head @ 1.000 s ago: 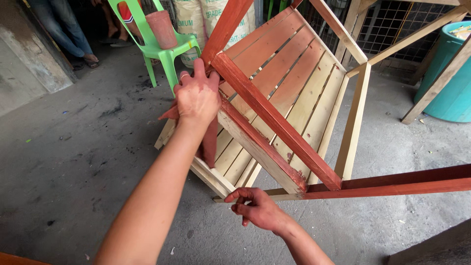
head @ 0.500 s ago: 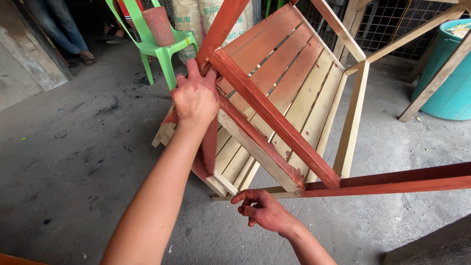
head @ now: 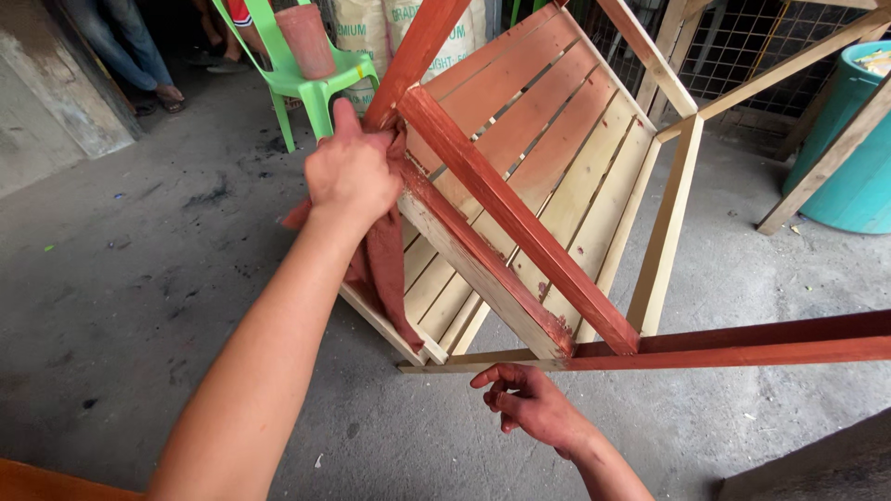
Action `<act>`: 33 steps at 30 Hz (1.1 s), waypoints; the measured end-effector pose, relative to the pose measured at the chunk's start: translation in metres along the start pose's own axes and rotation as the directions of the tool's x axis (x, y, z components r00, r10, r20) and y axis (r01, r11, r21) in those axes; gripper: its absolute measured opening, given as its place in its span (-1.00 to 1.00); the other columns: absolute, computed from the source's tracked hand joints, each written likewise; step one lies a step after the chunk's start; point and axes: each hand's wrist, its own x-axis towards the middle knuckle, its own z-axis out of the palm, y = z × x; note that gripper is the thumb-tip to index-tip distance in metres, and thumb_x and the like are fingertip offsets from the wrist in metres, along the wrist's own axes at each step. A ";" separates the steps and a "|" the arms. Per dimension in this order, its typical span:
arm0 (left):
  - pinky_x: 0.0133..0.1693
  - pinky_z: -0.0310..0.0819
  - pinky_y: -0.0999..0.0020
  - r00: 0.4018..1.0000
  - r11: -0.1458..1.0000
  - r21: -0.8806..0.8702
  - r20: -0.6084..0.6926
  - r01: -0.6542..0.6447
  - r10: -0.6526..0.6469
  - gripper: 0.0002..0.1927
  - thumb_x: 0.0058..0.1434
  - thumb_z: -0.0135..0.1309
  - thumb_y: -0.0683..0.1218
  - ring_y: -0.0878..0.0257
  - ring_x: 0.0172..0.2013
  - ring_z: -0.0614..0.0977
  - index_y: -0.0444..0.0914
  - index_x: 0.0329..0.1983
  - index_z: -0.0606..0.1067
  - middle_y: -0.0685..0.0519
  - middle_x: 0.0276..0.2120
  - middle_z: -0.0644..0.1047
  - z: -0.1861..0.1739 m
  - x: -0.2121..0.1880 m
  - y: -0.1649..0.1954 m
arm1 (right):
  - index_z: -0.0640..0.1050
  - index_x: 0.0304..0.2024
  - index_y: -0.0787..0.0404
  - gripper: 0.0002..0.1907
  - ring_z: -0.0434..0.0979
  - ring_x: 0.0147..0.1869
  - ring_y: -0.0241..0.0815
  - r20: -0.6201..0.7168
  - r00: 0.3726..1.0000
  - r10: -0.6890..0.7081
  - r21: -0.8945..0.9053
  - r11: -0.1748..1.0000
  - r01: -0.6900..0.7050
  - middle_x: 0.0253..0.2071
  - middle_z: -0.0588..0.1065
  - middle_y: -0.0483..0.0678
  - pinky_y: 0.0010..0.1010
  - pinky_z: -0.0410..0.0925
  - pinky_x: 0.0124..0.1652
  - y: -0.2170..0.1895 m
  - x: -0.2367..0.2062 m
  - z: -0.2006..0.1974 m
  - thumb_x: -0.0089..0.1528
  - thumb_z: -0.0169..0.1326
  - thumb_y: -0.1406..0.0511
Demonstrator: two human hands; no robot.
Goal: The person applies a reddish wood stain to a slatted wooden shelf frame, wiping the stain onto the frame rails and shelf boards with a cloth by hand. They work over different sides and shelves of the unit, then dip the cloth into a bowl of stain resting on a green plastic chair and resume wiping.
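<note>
One slatted wooden frame [head: 557, 176], tilted across the frame's centre, is being steadied from below by the stained right hand [head: 534, 408], fingers curled beneath its red rail. A red-stained rag [head: 380, 269] is being pressed against the upper rail by the closed left hand [head: 353, 172], apparently for staining.

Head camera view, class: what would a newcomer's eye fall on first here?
First, the tilted wooden slatted frame filling the middle, its rails stained red-brown while most slats are bare pale wood. Next, the left hand pressing a reddish rag against a stained rail, and the stained right hand loosely curled beneath the frame's lower corner. Behind, a bright green plastic chair stands at top left and a teal barrel at the right edge.
</note>
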 end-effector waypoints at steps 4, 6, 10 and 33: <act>-0.35 0.58 0.01 0.962 0.989 0.071 -0.229 -0.133 0.146 -0.57 0.06 0.20 -0.10 -0.17 -0.23 0.60 0.07 0.04 0.63 -0.08 0.00 0.35 -0.002 -0.011 0.001 | 0.60 -0.03 0.24 -0.68 0.44 -0.34 -0.37 -0.003 1.000 0.015 -0.010 1.000 -0.015 -0.35 0.48 -0.15 -0.49 0.42 -0.33 0.004 0.006 -0.001 0.18 0.00 0.44; -0.38 0.58 0.03 0.968 0.991 0.069 -0.218 -0.111 0.123 -0.58 0.04 0.20 -0.11 -0.15 -0.26 0.60 0.04 0.02 0.63 -0.11 0.00 0.34 -0.001 -0.016 0.002 | 0.59 -0.02 0.24 -0.69 0.41 -0.39 -0.33 -0.004 1.000 0.015 -0.035 0.999 -0.015 -0.36 0.46 -0.14 -0.49 0.40 -0.35 0.004 0.007 -0.001 0.18 0.02 0.44; -0.44 0.55 -0.01 0.984 0.997 0.042 -0.166 -0.059 0.065 -0.55 -0.02 0.25 -0.08 -0.21 -0.38 0.57 0.03 0.01 0.63 -0.15 -0.03 0.33 0.002 -0.019 0.000 | 0.62 -0.02 0.23 -0.63 0.45 -0.36 -0.37 -0.017 1.000 -0.015 -0.071 0.997 0.014 -0.35 0.50 -0.15 -0.46 0.42 -0.35 -0.008 0.004 -0.001 0.15 -0.01 0.47; -0.43 0.58 0.08 0.992 0.994 0.106 -0.122 -0.030 0.043 -0.48 0.02 0.22 -0.10 -0.13 -0.31 0.59 0.08 0.10 0.57 -0.11 0.01 0.31 0.003 -0.018 0.001 | 0.36 0.38 0.13 -0.16 0.32 0.31 0.16 -0.166 0.294 -0.941 -0.942 0.240 0.235 0.26 0.37 0.05 0.09 0.17 0.25 -0.202 0.056 0.001 0.10 0.29 0.05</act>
